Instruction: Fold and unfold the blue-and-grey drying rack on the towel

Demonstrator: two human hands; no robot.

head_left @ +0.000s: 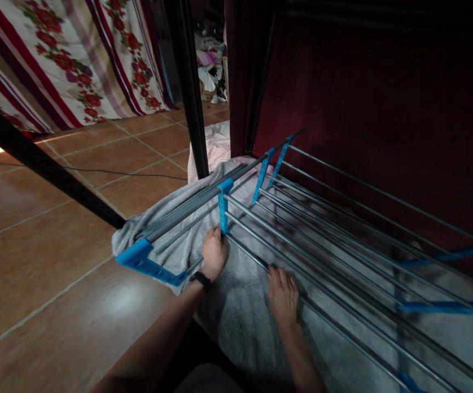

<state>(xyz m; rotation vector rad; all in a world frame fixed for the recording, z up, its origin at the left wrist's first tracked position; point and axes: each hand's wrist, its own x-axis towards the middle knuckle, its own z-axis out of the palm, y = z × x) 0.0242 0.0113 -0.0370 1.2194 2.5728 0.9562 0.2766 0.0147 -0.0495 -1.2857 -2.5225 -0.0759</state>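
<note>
A clothes drying rack of thin metal rods point(171, 219) and blue plastic brackets lies across a grey blanket point(240, 316). My left hand point(214, 252), with a dark band on its wrist, is closed on the rack at the lower end of a blue bracket point(223, 210). Its fingertips are partly hidden. To the right, my right hand point(283, 292) has its fingers curled over the nearest metal rod point(248, 252). A blue end piece point(146, 265) of the rack sticks out left of my left hand, over the blanket's edge.
Dark posts point(193, 103) rise beyond the rack, and another dark bar point(48, 161) slants in from the left. A dark red panel point(363, 98) stands behind. Brown tiles point(72, 218) cover the floor, crossed by a thin cable point(125, 172). A floral curtain point(72, 54) hangs at the back left.
</note>
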